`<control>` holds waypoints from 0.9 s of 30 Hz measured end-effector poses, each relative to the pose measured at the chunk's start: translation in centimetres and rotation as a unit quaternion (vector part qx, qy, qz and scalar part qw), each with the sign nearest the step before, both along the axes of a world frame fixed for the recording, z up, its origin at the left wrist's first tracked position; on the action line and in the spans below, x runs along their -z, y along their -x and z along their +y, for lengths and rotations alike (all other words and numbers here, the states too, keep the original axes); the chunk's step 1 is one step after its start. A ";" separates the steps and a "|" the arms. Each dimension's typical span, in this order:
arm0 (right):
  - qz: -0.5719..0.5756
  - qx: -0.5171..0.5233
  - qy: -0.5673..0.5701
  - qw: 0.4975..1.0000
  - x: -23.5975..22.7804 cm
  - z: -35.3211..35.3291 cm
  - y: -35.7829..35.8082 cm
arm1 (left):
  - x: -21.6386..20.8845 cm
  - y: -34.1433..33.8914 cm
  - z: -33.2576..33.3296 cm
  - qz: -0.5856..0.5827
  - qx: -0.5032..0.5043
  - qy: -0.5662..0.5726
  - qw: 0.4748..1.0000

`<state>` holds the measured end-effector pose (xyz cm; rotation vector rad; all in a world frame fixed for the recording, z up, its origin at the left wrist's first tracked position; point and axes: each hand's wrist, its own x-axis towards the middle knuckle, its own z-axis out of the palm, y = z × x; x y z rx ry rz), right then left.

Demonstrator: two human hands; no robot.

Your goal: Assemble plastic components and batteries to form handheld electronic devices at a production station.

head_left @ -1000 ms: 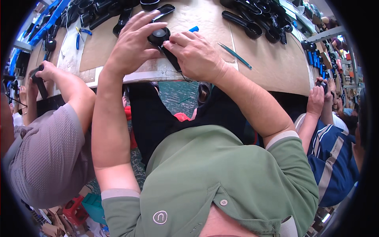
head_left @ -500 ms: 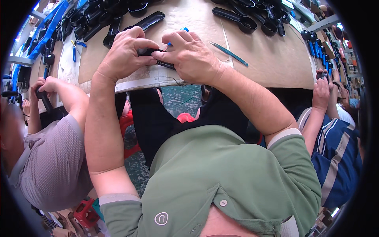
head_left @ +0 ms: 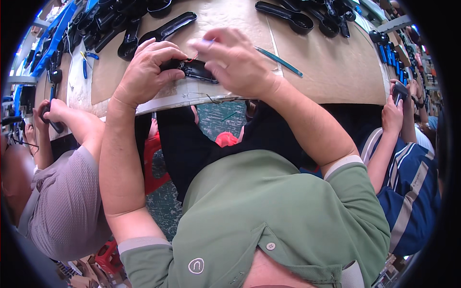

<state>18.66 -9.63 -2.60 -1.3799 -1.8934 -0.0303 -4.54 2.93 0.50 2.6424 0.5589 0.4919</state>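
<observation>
My left hand point(head_left: 152, 70) is closed on a black plastic housing point(head_left: 199, 71), thumb and fingers gripping its left end near the table's front edge. The housing's hollow side faces up, and a thin reddish wire shows at its upper edge. My right hand point(head_left: 240, 62) hovers over the housing's right end, its fingers smeared by motion. A bluish blur shows by its fingertips, too indistinct to name. Beyond the left hand lies a long black shell point(head_left: 168, 28) with a rounded end. To the right of the right hand rests a teal pen-like tool point(head_left: 278, 61).
More black shells point(head_left: 293, 18) are piled along the far side of the table point(head_left: 336, 72). Blue-handled pliers point(head_left: 85, 65) lie at the left. Co-workers sit close on both sides, one holding a black part point(head_left: 399, 90) at the right. A red stool point(head_left: 156, 165) stands below the table.
My right hand has lifted away from the left one and uncovered more of the housing. The left hand keeps its grip. The co-worker at the right has raised a black part.
</observation>
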 end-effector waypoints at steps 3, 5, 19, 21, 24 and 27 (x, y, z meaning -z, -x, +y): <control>0.024 0.012 -0.009 1.000 -0.1 0.8 -1.9 | -0.1 0.2 -0.3 -0.003 0.001 -0.026 1.000; -0.015 0.028 -0.007 0.999 -0.2 1.6 -4.0 | -0.4 0.2 -0.6 -0.003 -0.008 -0.018 1.000; -0.199 -0.062 0.170 0.963 -3.1 6.3 -3.9 | -1.2 -0.2 -0.7 0.020 -0.026 0.016 0.999; -0.198 -0.064 0.247 0.946 -4.0 6.4 -3.7 | -1.1 -0.4 -0.8 0.018 -0.026 0.015 0.999; -0.238 -0.075 0.274 0.929 -4.9 7.1 -3.2 | -1.0 -0.5 -0.8 0.003 -0.017 0.011 1.000; -0.279 -0.087 0.299 0.909 -5.3 7.2 -2.9 | -0.9 -0.4 -0.9 -0.014 -0.011 0.006 1.000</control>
